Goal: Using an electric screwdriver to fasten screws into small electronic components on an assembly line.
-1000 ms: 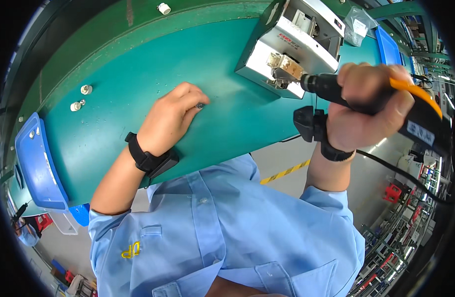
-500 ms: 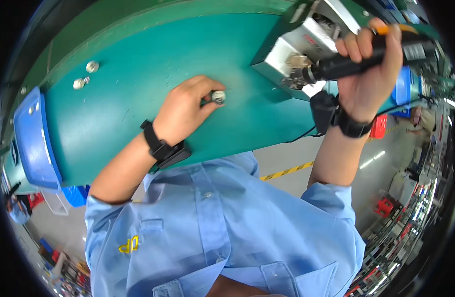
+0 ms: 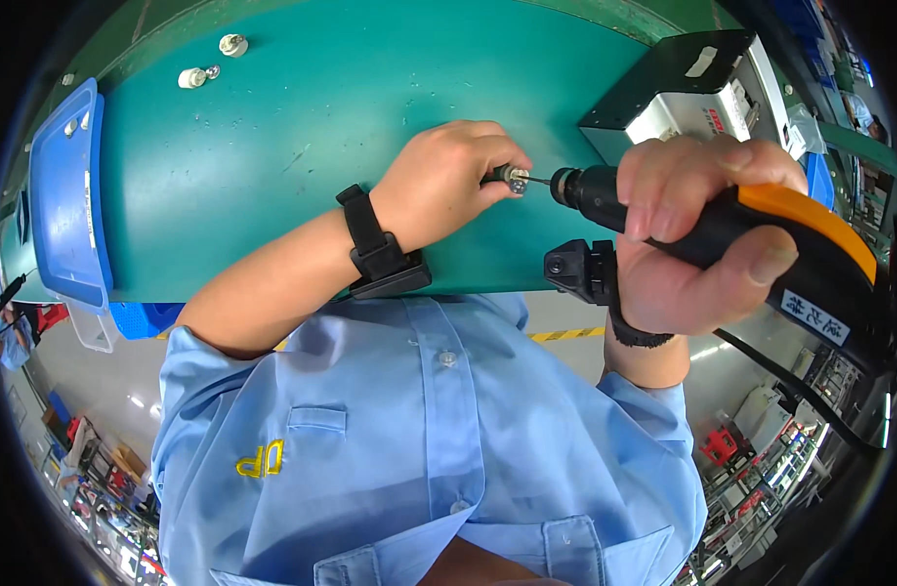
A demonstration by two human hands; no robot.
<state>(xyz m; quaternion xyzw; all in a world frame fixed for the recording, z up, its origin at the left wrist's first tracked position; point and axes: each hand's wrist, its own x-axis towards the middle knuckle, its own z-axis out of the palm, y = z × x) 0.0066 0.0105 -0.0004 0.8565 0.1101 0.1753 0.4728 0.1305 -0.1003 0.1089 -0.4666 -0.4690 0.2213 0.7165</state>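
My left hand (image 3: 446, 184) reaches over the green tabletop, its thumb and fingers pinching a small round white-and-metal fitting (image 3: 518, 181). My right hand (image 3: 663, 283) wraps round a black-and-orange electric screwdriver (image 3: 829, 273). The tool lies nearly level, pointing left, and its thin bit meets the face of the fitting; whether it sits in a screw is too small to tell. Two more white fittings, one (image 3: 233, 45) at the back left and another (image 3: 191, 77) beside it with a metal piece at its end, lie on the table.
A blue tray (image 3: 99, 195) with small white pieces stands at the left table edge. At the back right is a black-and-silver box-shaped device (image 3: 653, 73). The screwdriver's black cable (image 3: 800, 386) hangs at the right, below my wrist. Yellow-and-black tape (image 3: 565, 334) marks the floor.
My right hand has brought the screwdriver from the box-shaped device down to the fitting. My left hand, still pinching the fitting, appears farther right. The view has shifted as well.
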